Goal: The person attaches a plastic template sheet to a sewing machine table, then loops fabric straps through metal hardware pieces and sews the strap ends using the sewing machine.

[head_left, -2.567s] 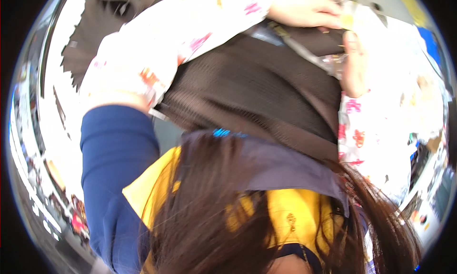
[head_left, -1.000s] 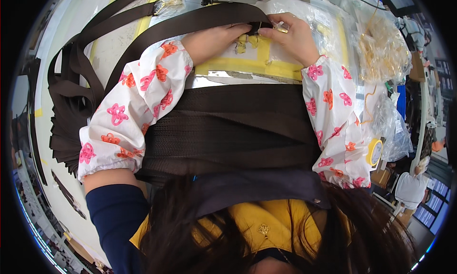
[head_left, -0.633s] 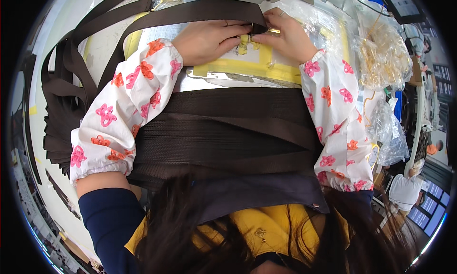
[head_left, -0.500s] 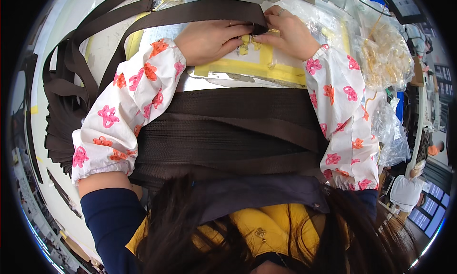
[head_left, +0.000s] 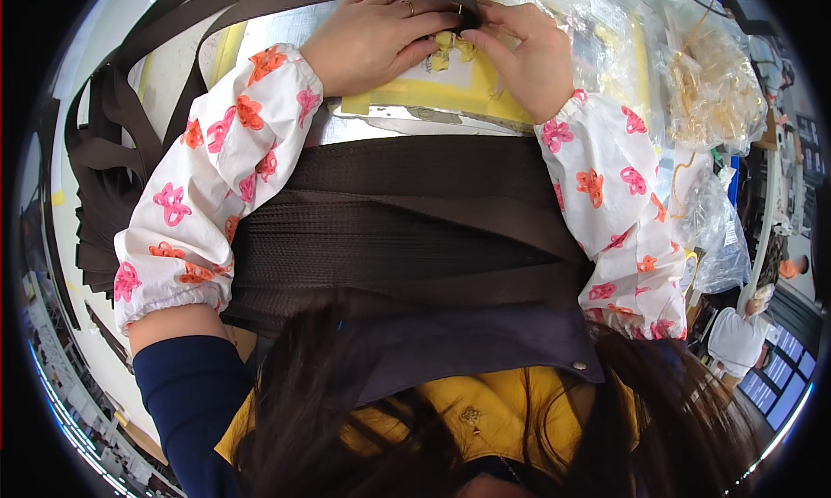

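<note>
A dark brown webbing strap (head_left: 279,5) arches across the top of the view, and its end is between my hands. My left hand (head_left: 374,46) lies along the strap's lower edge with its fingers closed on it near the end. Thumb and forefinger of my right hand (head_left: 530,55) pinch the strap's end from the other side. Under the fingertips sit small crumpled yellow pieces (head_left: 443,48) on the yellow-taped work surface (head_left: 415,94). A thick bundle of the same brown webbing (head_left: 407,212) lies between my forearms and my body.
More brown webbing hangs in loops and folds (head_left: 104,195) on the left. Clear plastic bags with yellowish contents (head_left: 714,100) stand at the right, above another crumpled clear bag (head_left: 718,238). A person in white (head_left: 736,342) is at the far right.
The whole view has shifted, so hands and strap appear higher, and the machine at the top edge has left the picture. Both hands stay at the strap's end.
</note>
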Motion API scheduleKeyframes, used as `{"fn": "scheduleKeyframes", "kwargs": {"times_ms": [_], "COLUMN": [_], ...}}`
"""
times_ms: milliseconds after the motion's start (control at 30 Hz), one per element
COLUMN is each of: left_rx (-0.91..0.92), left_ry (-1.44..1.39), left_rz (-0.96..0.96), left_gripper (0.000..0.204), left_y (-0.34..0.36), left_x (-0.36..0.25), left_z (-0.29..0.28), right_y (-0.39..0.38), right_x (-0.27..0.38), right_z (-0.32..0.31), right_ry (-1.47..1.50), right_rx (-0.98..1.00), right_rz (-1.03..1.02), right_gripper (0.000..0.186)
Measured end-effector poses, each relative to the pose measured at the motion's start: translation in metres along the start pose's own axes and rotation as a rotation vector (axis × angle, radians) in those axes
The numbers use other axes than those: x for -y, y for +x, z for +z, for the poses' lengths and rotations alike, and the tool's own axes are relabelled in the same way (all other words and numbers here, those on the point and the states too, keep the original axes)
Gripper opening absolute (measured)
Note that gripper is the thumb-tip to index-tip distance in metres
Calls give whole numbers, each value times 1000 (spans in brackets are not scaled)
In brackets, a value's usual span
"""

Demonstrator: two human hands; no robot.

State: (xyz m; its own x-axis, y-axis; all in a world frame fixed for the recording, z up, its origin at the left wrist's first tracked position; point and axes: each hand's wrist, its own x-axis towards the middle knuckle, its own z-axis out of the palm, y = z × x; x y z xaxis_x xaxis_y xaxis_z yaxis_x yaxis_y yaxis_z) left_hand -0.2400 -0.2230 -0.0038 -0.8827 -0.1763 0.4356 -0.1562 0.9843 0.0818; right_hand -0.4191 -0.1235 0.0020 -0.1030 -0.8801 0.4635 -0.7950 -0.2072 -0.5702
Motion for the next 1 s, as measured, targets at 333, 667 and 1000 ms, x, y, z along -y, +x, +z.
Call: {"fn": "scheduleKeyframes", "kwargs": {"times_ms": [333,667,1000], "left_rx": [271,42,-21], "left_ry": [66,156,26], "left_rz": [-145,155,154], "left_gripper": [10,27,31], "left_y": [15,3,8], "left_x": [-43,4,12], "left_z": [-39,-18,-18], "right_y": [7,1,4], "right_x": [11,14,12], "right_z": [5,7,9], "right_ry": [-716,-469,-504], "right_rx": [104,51,39], "right_rz": [-399,-304,-355], "right_gripper": [24,26,22]}}
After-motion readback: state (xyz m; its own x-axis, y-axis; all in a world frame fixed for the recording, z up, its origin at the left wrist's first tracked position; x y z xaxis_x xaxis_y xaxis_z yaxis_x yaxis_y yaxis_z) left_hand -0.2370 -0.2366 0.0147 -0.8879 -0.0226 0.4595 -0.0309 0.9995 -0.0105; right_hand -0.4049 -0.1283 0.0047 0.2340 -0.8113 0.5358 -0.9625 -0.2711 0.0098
